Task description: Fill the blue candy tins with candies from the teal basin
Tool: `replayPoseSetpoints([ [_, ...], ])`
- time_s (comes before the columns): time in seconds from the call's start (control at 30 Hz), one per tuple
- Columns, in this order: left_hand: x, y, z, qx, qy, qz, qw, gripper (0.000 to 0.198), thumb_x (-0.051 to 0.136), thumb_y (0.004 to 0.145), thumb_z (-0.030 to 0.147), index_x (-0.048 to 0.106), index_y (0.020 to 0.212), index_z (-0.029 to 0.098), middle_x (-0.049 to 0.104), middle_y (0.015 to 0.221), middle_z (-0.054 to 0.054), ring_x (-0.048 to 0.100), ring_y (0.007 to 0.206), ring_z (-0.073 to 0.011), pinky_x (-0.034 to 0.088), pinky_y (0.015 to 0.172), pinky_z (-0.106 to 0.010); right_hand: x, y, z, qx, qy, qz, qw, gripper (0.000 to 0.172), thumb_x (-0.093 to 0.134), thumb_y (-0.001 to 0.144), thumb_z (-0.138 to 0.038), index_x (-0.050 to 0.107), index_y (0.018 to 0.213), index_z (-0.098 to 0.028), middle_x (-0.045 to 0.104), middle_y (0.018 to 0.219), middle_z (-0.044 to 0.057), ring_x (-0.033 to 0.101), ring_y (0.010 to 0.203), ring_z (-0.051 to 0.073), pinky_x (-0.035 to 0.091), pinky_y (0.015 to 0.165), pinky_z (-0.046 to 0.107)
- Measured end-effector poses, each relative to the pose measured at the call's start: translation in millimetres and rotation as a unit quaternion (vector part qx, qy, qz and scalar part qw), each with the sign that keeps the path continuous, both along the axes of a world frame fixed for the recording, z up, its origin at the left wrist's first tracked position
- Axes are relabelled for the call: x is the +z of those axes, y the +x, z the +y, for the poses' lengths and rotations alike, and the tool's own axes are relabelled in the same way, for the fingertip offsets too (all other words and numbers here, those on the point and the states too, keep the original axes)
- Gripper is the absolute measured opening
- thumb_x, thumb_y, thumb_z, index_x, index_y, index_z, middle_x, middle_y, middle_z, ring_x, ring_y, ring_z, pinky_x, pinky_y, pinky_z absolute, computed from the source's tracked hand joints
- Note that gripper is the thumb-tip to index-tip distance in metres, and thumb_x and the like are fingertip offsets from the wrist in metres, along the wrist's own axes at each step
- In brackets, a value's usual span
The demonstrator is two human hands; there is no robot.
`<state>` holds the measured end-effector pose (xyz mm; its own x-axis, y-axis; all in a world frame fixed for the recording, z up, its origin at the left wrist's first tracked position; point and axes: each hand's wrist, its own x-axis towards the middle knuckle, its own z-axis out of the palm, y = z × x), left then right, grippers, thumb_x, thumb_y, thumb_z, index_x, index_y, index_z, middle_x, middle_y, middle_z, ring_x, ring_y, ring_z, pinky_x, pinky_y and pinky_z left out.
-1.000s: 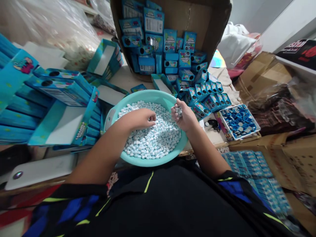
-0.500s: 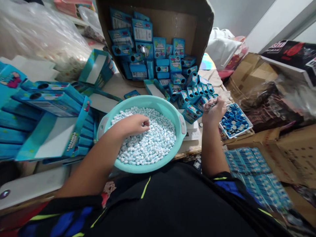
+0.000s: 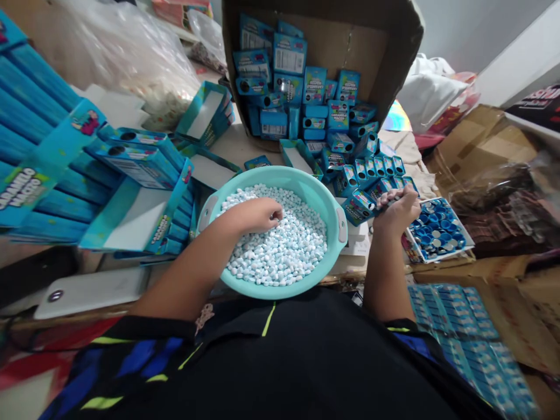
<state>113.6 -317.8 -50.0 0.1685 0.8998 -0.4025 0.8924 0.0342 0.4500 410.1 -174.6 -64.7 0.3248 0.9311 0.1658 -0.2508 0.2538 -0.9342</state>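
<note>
A turquoise basin (image 3: 336, 226) with grey handles holds a heap of small white and pale-blue candies (image 3: 280, 262). My left hand (image 3: 261, 214) rests over the heap, fingers curled in; whatever is inside them is hidden. On the right, my right hand (image 3: 400, 213) is cupped around a handful of candies, which show at its left side. Just left of it stands a small blue candy box (image 3: 359, 207) with a round dark opening. More such boxes stand in rows behind that hand.
A large cardboard carton (image 3: 385, 64) lies open at the back, with many blue boxes inside. Blue display trays (image 3: 131, 224) crowd the left side. To the right is a white box (image 3: 467, 244) of blue caps (image 3: 437, 230). Wrapped blue packs (image 3: 455, 309) lie lower right.
The view has swung left, so everything sits further right. My right hand has turned and loosened a little, showing more candies. My left hand stays curled over the basin.
</note>
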Motion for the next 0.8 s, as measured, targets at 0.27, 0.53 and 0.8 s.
replayPoseSetpoints([
  [0.27,2.6,2.6,0.2,-0.009,-0.013,0.011,1.0,0.028,0.059,0.089,0.024,0.078,0.109,0.018,0.077,0.117,-0.013,0.07,0.1,-0.0272,0.046,0.078,-0.034,-7.5,-2.5,-1.1,-0.003,0.017,0.027,0.999,0.051,0.072,0.086,-0.06,0.045,0.061,-0.025,0.043,0.055,-0.008,0.044,0.044,0.008,0.036,0.04,0.022],
  [0.53,4.7,4.3,0.1,-0.002,-0.024,0.01,1.0,0.023,0.06,0.091,0.017,0.077,0.106,0.018,0.076,0.112,-0.011,0.069,0.095,-0.0247,0.044,0.075,-0.033,-12.5,-6.0,-5.9,-0.038,0.044,-0.022,0.998,0.047,0.07,0.088,-0.052,0.049,0.056,-0.024,0.048,0.052,-0.007,0.048,0.045,0.009,0.042,0.046,0.024],
  [0.8,6.8,5.3,-1.9,0.015,-0.014,-0.001,1.0,0.015,0.064,0.093,0.02,0.074,0.103,0.018,0.076,0.113,-0.009,0.067,0.095,-0.0227,0.041,0.072,-0.03,-16.2,-8.3,-9.5,-0.075,0.059,-0.084,0.992,0.036,0.06,0.089,-0.037,0.058,0.056,-0.023,0.057,0.055,-0.004,0.052,0.048,0.01,0.044,0.054,0.027],
])
